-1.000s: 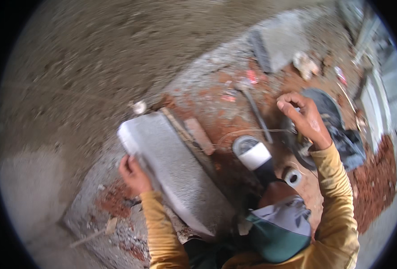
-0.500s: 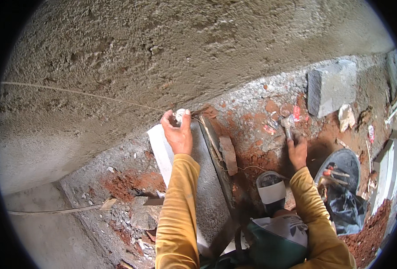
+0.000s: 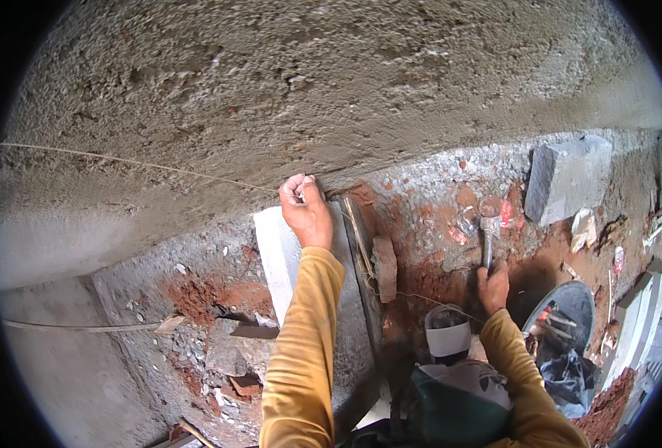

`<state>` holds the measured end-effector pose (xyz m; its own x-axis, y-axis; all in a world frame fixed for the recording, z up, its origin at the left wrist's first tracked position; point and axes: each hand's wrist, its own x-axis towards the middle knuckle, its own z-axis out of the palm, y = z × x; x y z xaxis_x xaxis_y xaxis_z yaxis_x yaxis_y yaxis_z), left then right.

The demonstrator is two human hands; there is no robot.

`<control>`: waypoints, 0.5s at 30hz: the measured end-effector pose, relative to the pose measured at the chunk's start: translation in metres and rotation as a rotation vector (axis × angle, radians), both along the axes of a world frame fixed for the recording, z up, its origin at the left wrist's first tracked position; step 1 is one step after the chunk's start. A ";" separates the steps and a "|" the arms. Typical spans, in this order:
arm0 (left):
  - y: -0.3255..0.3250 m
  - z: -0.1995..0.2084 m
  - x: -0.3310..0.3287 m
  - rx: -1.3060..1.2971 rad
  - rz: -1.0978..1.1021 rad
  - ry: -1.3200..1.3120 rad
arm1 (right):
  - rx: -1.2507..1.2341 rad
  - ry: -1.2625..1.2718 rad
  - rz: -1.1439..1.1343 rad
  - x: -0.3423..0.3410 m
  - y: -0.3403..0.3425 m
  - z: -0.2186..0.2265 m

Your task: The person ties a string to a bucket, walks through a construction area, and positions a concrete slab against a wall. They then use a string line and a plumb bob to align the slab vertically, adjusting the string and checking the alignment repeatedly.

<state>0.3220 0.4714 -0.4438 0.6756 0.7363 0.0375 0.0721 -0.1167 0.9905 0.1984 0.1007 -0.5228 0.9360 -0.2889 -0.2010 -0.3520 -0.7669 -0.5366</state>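
Observation:
My left hand [image 3: 306,216] is closed in a pinch at the base of the rough wall [image 3: 234,97], above the upper end of a pale concrete block [image 3: 323,291]. A small whitish lump [image 3: 299,196] shows between its fingers; what it is I cannot make out. A thin string [image 3: 133,161] runs taut along the wall from the left to these fingers. My right hand [image 3: 493,287] grips the handle of a hammer [image 3: 488,243], its metal head pointing away from me over the reddish dirt.
A wooden strip [image 3: 361,257] and a brick piece [image 3: 384,269] lie beside the block. A grey block [image 3: 568,179] stands at the far right. Near my right arm is a dark basin [image 3: 576,302] with tools and black plastic. My shoe [image 3: 447,332] is close by.
My left hand's fingers have closed further around the whitish lump, which shows less now. My right hand has drawn the hammer slightly nearer to me and turned it more upright in view.

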 end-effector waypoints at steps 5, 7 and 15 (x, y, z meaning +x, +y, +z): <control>0.003 0.006 -0.002 -0.068 -0.048 0.005 | 0.549 -0.066 -0.097 0.021 0.040 0.070; 0.002 0.007 -0.002 -0.099 -0.045 0.032 | 0.672 -0.114 0.094 0.034 0.059 0.104; 0.003 0.009 -0.010 -0.039 -0.068 0.011 | 0.331 -0.399 0.909 0.152 0.168 0.137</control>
<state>0.3122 0.4743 -0.4347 0.7245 0.6893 0.0020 0.0763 -0.0830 0.9936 0.3503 0.2682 -0.3856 0.7887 0.5702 0.2298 0.5329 -0.4476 -0.7181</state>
